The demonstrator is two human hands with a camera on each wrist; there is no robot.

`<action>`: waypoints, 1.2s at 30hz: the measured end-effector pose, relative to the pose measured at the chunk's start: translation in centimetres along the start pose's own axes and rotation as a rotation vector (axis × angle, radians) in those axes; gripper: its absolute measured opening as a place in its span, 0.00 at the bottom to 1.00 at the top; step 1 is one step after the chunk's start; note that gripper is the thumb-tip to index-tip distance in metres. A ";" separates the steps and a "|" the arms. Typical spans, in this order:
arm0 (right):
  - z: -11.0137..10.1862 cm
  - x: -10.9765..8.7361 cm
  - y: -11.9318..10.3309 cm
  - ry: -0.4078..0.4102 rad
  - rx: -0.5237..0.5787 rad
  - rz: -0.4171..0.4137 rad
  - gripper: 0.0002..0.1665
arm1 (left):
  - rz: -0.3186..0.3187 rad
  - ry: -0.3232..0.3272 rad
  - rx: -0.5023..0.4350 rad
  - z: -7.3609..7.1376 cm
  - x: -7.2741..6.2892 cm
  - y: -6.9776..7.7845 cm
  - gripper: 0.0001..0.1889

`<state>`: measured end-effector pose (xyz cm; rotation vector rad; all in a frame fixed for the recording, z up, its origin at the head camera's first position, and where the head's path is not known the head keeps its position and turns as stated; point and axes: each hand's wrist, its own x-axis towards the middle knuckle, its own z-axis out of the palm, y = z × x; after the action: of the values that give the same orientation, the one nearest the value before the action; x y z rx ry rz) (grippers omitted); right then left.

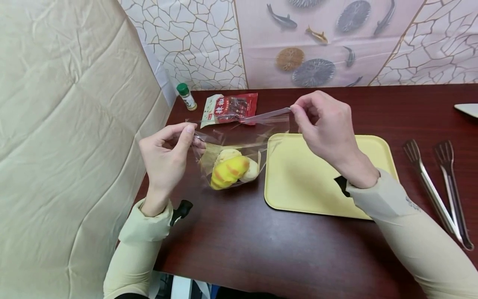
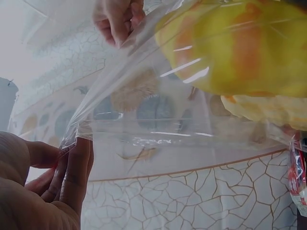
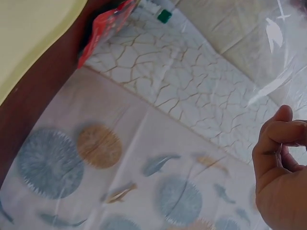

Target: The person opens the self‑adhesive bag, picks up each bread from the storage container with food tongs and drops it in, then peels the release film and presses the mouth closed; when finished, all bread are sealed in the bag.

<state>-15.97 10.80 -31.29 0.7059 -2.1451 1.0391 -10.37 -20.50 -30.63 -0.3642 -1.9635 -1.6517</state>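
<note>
A clear plastic bag (image 1: 269, 129) hangs above the table between both hands. Inside it lie a yellow bread roll with orange stripes (image 1: 228, 172), a cream-coloured roll (image 1: 227, 155) and a pale bun (image 1: 251, 171). My left hand (image 1: 166, 160) pinches the bag's upper left corner between thumb and fingers. At the opposite upper corner, my right hand (image 1: 330, 128) pinches the rim, which is drawn into a taut slanting strip. The left wrist view shows the film stretched between the left fingers (image 2: 74, 177) and the other hand (image 2: 117, 21).
Beneath the right forearm lies a yellow tray (image 1: 298, 182). Behind the bag are a red snack packet (image 1: 239, 107) and a green-capped shaker bottle (image 1: 187, 97). Metal tongs (image 1: 444, 199) rest at the right, with a white object (image 1: 468, 109) beyond. A padded cream surface (image 1: 67, 145) borders the left.
</note>
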 end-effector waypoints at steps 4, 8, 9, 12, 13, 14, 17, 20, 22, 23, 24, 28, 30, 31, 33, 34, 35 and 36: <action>-0.9 -0.5 1.2 0.006 0.002 0.028 0.08 | 0.004 0.010 -0.009 -0.3 0.1 -0.2 0.11; -1.7 -0.9 2.0 0.034 -0.006 0.081 0.07 | 0.003 0.024 -0.024 -0.5 0.3 -0.3 0.10; -2.0 -1.0 2.2 0.041 -0.014 0.097 0.07 | 0.002 0.027 -0.030 -0.5 0.3 -0.3 0.10; -2.7 -1.3 2.8 0.064 -0.030 0.144 0.07 | 0.000 0.033 -0.039 -0.6 0.5 -0.5 0.10; -2.9 -1.4 3.0 0.068 -0.039 0.154 0.07 | -0.001 0.035 -0.042 -0.7 0.5 -0.6 0.10; -3.2 -1.5 3.1 0.072 -0.047 0.164 0.07 | -0.004 0.037 -0.045 -0.8 0.5 -0.6 0.09; -3.9 -1.8 3.8 0.088 -0.068 0.201 0.08 | -0.011 0.041 -0.047 -1.0 0.6 -0.8 0.08; -4.6 -2.2 4.5 0.099 -0.086 0.237 0.08 | -0.012 0.041 -0.040 -1.2 0.7 -0.9 0.08; -5.0 -2.4 4.9 0.108 -0.095 0.258 0.09 | -0.015 0.042 -0.043 -1.3 0.8 -1.0 0.09; -5.2 -2.6 5.0 0.112 -0.098 0.265 0.09 | -0.017 0.042 -0.039 -1.3 0.8 -1.0 0.09; -5.4 -2.7 5.2 0.115 -0.105 0.270 0.10 | -0.020 0.042 -0.038 -1.4 0.8 -1.0 0.09; -6.2 -3.1 5.8 0.124 -0.128 0.287 0.11 | -0.044 0.055 -0.058 -1.4 0.8 -1.0 0.06; -6.6 -3.3 6.0 0.127 -0.141 0.296 0.11 | -0.052 0.059 -0.062 -1.5 0.8 -1.0 0.05; -6.8 -3.4 6.2 0.127 -0.144 0.302 0.11 | -0.056 0.060 -0.064 -1.5 0.8 -0.9 0.05; -7.2 -3.6 6.4 0.129 -0.153 0.315 0.12 | -0.061 0.062 -0.066 -1.5 0.8 -0.9 0.06; -7.4 -3.7 6.5 0.130 -0.156 0.324 0.12 | -0.062 0.062 -0.066 -1.6 0.9 -0.9 0.07; -7.6 -3.8 6.7 0.128 -0.161 0.332 0.12 | -0.064 0.063 -0.069 -1.6 0.9 -0.8 0.08; -7.7 -3.9 6.8 0.127 -0.166 0.339 0.12 | -0.064 0.063 -0.068 -1.6 0.9 -0.8 0.09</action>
<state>-15.71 21.55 -33.68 0.1959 -2.2530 1.0280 -11.16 -22.33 -30.63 -0.2747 -1.8949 -1.7516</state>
